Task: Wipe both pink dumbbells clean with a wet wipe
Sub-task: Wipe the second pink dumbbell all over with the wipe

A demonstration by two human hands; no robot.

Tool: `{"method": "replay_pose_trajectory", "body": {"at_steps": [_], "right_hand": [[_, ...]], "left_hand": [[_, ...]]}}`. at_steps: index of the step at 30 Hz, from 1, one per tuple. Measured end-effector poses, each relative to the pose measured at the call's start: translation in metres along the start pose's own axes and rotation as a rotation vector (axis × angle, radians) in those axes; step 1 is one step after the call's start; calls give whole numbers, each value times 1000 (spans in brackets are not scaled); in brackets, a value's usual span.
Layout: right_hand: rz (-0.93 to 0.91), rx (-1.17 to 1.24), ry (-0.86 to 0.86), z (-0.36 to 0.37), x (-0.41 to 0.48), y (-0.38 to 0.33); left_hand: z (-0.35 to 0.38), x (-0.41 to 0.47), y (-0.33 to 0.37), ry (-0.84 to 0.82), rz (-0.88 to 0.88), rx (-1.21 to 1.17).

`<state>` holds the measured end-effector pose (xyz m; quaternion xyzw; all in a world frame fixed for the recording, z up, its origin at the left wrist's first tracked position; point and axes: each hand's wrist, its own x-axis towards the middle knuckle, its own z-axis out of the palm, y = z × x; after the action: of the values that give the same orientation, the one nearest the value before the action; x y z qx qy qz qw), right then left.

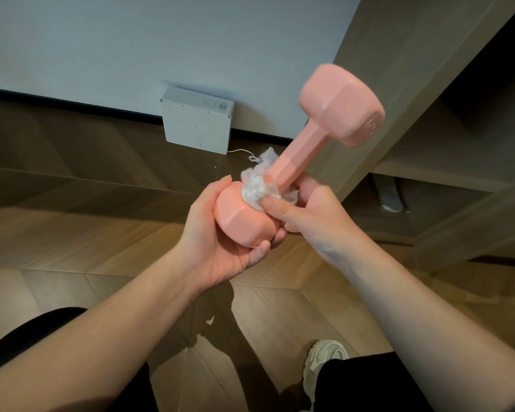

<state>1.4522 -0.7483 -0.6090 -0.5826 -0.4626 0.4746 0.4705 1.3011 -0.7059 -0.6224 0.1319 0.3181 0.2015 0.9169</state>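
head view: left hand [217,245] grips pink dumbbell [298,156], right hand [318,224] pinches wet wipe [254,188] on it; embossed mark [370,124] unreadable.

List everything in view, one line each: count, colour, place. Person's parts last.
dumbbell: one, pink, centre, tilted up rightward
wet wipe: one, white, bunched round the dumbbell's handle
wall: one, pale grey, top
floor: one, brown wood, middle and bottom
box: one, white, on floor against wall
cord: one, white, on floor right of box
shelf unit: one, brown wood, right
shoe: one, off-white, bottom right
trouser legs: two, black, bottom corners
left hand: one, grips the dumbbell's lower head
right hand: one, pinches the wet wipe on the handle
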Motion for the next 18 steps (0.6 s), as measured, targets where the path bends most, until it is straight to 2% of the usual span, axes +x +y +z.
{"method": "replay_pose_trajectory", "body": {"at_steps": [5, 9, 15, 16, 18], "right_hand": [[-27, 18, -13, -4, 3, 3], [-85, 163, 53, -6, 10, 6], [-149, 644, 174, -14, 21, -12], [-139, 657, 181, -14, 20, -13], [-108, 533, 184, -8, 19, -8]], "left_hand": [[-2, 2, 2, -39, -10, -18], [-4, 1, 8, -77, -10, 29], [-5, 2, 6, -27, 33, 36], [-6, 2, 5, -13, 49, 38], [-6, 3, 6, 10, 88, 43]]}}
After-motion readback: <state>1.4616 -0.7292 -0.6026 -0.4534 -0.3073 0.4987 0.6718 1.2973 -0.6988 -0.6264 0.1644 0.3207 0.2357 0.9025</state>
